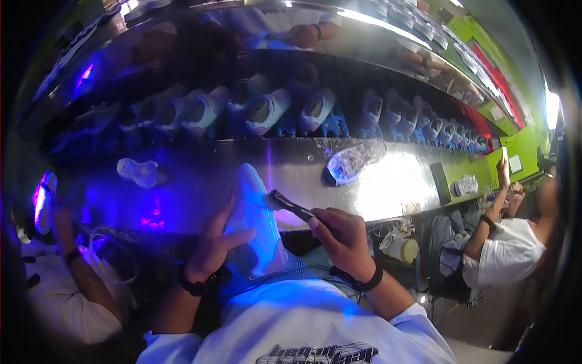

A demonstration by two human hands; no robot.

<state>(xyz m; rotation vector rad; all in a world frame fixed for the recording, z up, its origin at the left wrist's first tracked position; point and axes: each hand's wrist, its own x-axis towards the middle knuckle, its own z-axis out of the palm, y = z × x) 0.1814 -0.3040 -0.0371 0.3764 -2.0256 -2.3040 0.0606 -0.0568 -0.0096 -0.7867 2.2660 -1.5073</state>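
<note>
A shoe (259, 221), glowing blue under the light, stands with its toe pointing away from me over the near edge of the metal bench. My left hand (213, 239) grips it along its left side, thumb laid across the upper. In my right hand (347, 241) is a dark-handled brush (294, 206), and its head meets the shoe's right edge near the forefoot. Beyond, to the right, a shoe sole (357, 161) with a patterned face rests on the bench. Another pale sole (138, 172) lies at the left.
Rows of shoes (267, 112) on blue stands move along behind the metal bench (206, 182). A co-worker at the left holds a glowing sole (44, 202). Another person (506, 249) works at the right, near a yellowish round container (402, 250) and cables.
</note>
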